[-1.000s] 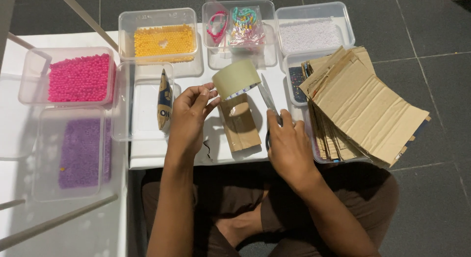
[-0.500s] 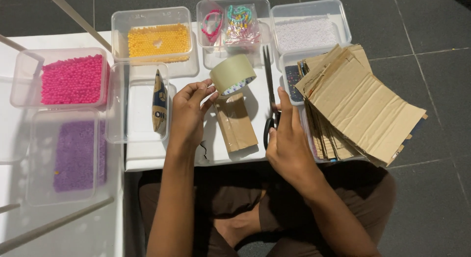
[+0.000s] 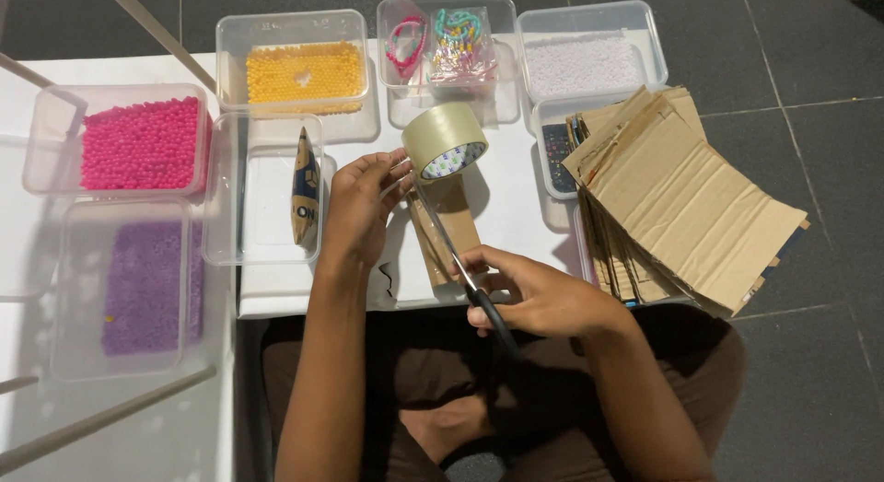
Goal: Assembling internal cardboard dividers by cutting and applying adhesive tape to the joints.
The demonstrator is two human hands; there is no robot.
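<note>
Left hand pinches tape pulled from the tape roll just beyond its fingertips; right hand closed on scissors, blades reaching to the tape strip, cardboard piece beneath

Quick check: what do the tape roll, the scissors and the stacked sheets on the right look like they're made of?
Tape roll: glossy tan plastic film, probably, on a printed core; held by the left hand.
Scissors: thin shiny blades, likely metal, with black handles that look like plastic, in the right hand.
Stacked sheets: matte brown corrugated cardboard, with ridge lines visible across the surface.
</note>
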